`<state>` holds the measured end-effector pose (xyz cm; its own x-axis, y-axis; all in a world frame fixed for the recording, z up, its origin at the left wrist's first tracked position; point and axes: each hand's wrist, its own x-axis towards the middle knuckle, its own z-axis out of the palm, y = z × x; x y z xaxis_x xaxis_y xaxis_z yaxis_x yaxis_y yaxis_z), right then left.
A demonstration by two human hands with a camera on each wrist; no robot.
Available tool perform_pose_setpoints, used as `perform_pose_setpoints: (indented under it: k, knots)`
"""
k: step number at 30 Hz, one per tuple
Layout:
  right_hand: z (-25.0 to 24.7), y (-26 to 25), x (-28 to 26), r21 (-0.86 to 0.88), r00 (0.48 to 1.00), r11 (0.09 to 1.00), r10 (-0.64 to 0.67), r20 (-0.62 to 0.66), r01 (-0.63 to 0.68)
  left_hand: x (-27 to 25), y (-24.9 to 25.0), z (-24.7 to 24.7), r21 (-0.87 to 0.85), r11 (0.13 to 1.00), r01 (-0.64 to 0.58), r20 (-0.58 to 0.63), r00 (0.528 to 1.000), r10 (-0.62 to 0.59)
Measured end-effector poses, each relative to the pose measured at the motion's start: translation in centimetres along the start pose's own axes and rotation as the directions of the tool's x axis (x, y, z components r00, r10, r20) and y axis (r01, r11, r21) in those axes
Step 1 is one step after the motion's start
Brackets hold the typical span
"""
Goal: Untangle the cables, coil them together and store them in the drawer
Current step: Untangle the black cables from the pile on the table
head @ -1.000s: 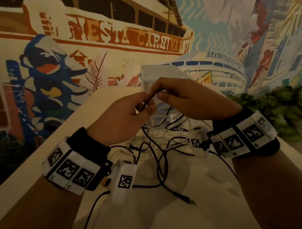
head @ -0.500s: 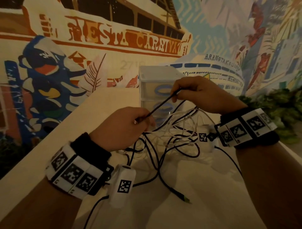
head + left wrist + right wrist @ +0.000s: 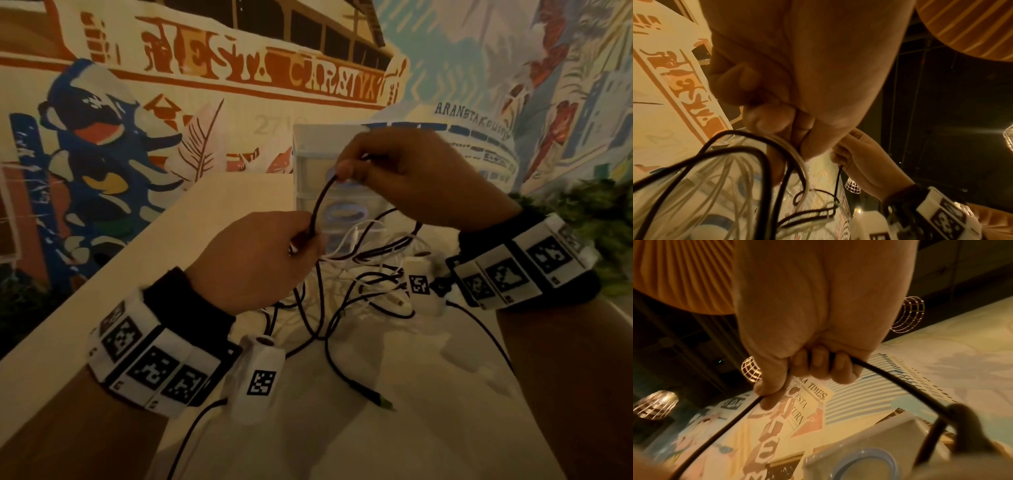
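Observation:
A tangle of black and white cables (image 3: pixel 363 274) lies on the pale table (image 3: pixel 428 411). My left hand (image 3: pixel 301 236) grips a black cable (image 3: pixel 320 202) together with some white strands, its fingers curled round them (image 3: pixel 777 120). My right hand (image 3: pixel 346 171) is higher and farther back, pinching the same black cable (image 3: pixel 879 374), which arcs between the hands. One black plug end (image 3: pixel 383 402) lies loose on the table in front. A small white drawer unit (image 3: pixel 308 168) with blue oval handles stands behind the hands, its drawers closed.
A painted mural wall (image 3: pixel 205 85) rises right behind the table. Green foliage (image 3: pixel 599 212) sits at the right edge. The table's left edge (image 3: pixel 102 274) runs diagonally. Bare tabletop lies near me, below the tangle.
My right hand has risen and pulled away from the left, drawing out a length of black cable between them. The left hand stayed low over the tangle.

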<state>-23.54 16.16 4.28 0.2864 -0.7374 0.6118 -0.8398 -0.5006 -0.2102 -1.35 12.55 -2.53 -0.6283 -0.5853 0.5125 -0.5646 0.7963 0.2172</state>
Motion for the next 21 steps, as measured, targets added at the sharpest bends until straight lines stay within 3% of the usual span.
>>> perform_pose_setpoints:
  k: [4, 7, 13, 17, 21]
  knots:
    - [-1.6, 1.2, -0.1, 0.026, 0.974, 0.998, 0.054, -0.221, -0.050, -0.1, 0.4, 0.5, 0.001, 1.000, 0.004, 0.082, 0.997, -0.004]
    - [-2.4, 2.3, -0.5, -0.035, 0.962, 0.990, 0.121, -0.246, -0.133, 0.0, 0.3, 0.7, -0.015, 1.000, 0.008, 0.050, 0.999, -0.007]
    - [-2.0, 2.5, -0.9, -0.165, 0.973, 0.962, 0.228, 0.035, -0.220, -0.2, 0.4, 1.0, 0.056, 0.998, 0.042, 0.065, 0.997, -0.045]
    - [-0.8, 0.0, -0.6, -0.165, 0.995, 0.986, 0.028, 0.091, -0.013, -0.3, 0.6, 1.0, 0.109, 0.994, 0.033, 0.012, 0.999, -0.034]
    - [1.2, -1.7, -0.4, -0.118, 0.962, 0.985, -0.091, 0.259, 0.125, -0.3, 0.3, 1.0, 0.153, 0.988, 0.006, -0.031, 1.000, -0.002]
